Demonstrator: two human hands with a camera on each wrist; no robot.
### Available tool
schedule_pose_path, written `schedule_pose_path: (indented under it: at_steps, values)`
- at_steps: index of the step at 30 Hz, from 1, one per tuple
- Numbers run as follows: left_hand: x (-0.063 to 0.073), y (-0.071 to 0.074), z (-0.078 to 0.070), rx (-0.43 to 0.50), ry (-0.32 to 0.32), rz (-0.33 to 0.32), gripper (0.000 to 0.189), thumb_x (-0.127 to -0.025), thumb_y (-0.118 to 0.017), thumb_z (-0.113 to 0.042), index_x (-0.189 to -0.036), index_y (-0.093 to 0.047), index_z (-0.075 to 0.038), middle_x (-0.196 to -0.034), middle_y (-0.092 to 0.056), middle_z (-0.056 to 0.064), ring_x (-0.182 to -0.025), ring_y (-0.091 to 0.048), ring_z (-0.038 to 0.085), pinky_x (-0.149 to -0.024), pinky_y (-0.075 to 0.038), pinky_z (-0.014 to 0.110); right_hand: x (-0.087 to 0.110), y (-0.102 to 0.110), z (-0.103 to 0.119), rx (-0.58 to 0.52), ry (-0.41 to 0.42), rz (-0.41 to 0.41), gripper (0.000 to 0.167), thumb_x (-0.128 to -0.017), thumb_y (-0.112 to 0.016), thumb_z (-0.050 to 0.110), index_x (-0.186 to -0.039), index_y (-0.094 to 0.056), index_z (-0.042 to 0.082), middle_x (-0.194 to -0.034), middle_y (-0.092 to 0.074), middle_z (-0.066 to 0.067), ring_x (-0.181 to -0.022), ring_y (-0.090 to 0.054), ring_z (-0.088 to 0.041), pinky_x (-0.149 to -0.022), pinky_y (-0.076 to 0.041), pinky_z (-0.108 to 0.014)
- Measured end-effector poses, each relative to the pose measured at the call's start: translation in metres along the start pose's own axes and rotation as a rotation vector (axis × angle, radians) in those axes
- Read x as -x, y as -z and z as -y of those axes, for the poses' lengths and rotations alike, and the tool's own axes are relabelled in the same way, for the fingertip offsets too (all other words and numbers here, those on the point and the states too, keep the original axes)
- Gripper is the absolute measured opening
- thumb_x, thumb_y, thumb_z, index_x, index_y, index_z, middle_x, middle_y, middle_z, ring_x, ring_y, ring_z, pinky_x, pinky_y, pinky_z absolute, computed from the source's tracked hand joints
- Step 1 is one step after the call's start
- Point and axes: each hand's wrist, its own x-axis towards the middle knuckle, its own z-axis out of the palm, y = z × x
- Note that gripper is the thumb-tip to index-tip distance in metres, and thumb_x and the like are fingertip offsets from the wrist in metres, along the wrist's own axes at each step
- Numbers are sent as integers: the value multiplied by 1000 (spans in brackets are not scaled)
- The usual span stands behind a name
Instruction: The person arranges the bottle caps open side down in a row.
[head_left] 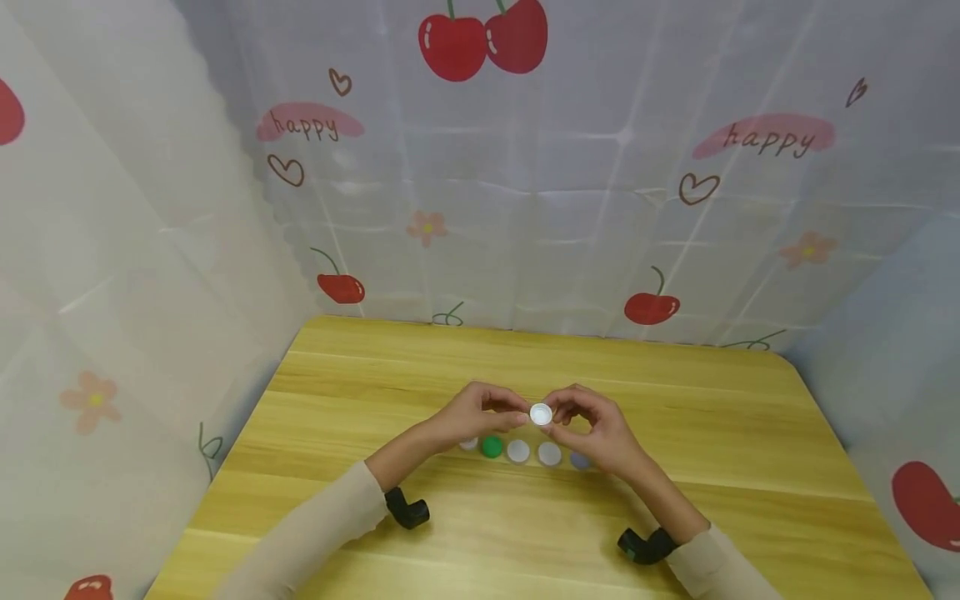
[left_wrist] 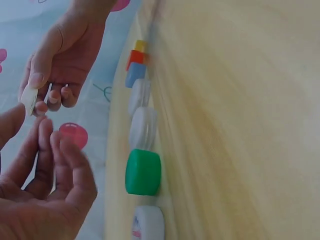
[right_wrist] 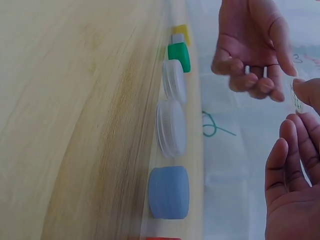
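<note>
Both hands meet over the table at a small round white cap (head_left: 541,414), whose hollow side faces the head view. My right hand (head_left: 600,429) pinches it, thumb on one face in the right wrist view. At the opposite edge, my left hand (head_left: 483,414) has its thumb and fingertips on the cap, other fingers loosely bent. Below the hands runs a row of caps: a white one (head_left: 468,444), a green one (head_left: 492,447), two whitish ridged lids (head_left: 517,452) and a blue one (right_wrist: 169,192). Red (left_wrist: 135,57) and yellow (left_wrist: 140,46) ones also show in the left wrist view.
A yellowish wood-grain table (head_left: 480,533) lies beneath. White curtains (head_left: 510,167) printed with cherries, hearts and flowers stand behind it and at both sides. Black curved pieces (head_left: 408,508) sit at both wrists, by the cream sleeves.
</note>
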Motion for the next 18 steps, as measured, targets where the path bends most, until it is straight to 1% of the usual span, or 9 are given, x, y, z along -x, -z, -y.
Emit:
schedule_pose_path:
  at_steps: [2,3,5,6,9,10,13,18]
  values:
    - [-1,1,2,73,88,39,29,-107,-69,-24,-127,-77,-5,-127,-76,20,-106,-74,17,-93,-65,35,1,1,2,0,-3,10,30,-92,-83,0,-117,-76,14,-109,-73,-7,-93,-67,-17,-82,-59,-26]
    - [-2,2,3,107,122,54,30,-108,-68,-24,-128,-76,-3,-126,-77,20,-105,-74,18,-93,-66,37,1,1,3,-1,-1,15,30,-92,-83,0,-117,-76,14,-109,-74,-6,-93,-67,-16,-81,-59,-26]
    - [-2,1,5,156,162,67,32,-109,-67,-23,-128,-75,1,-120,-78,18,-102,-74,17,-93,-66,38,2,1,4,-1,-3,27,31,-91,-83,0,-118,-76,14,-110,-75,-5,-93,-67,-16,-82,-59,-26]
    - [-3,1,5,171,172,68,32,-108,-67,-23,-128,-75,2,-116,-79,14,-101,-74,16,-92,-66,37,2,1,4,0,0,31,31,-91,-84,0,-118,-76,14,-110,-75,-5,-93,-67,-16,-82,-59,-26]
    - [-3,0,5,196,174,61,30,-108,-68,-21,-125,-75,2,-103,-77,0,-96,-72,13,-88,-66,34,3,0,3,4,9,38,31,-91,-83,0,-118,-76,14,-111,-75,-4,-94,-67,-15,-82,-59,-26]
    - [-3,0,4,201,173,60,30,-108,-68,-21,-124,-75,3,-100,-77,-2,-95,-72,13,-87,-66,33,3,0,3,5,14,39,31,-91,-83,0,-118,-76,14,-111,-75,-5,-94,-67,-16,-82,-59,-26]
    - [-3,-1,3,213,173,63,28,-108,-68,-21,-122,-75,3,-96,-76,-4,-93,-71,13,-84,-66,31,3,0,3,5,22,38,32,-91,-83,-1,-118,-76,15,-110,-75,-5,-93,-67,-16,-81,-59,-26]
    - [-2,-2,2,242,186,76,26,-107,-68,-17,-121,-75,4,-94,-75,-3,-91,-71,13,-82,-66,30,3,-2,2,-2,24,50,31,-92,-82,-2,-118,-76,14,-111,-75,-6,-93,-67,-18,-82,-59,-27]
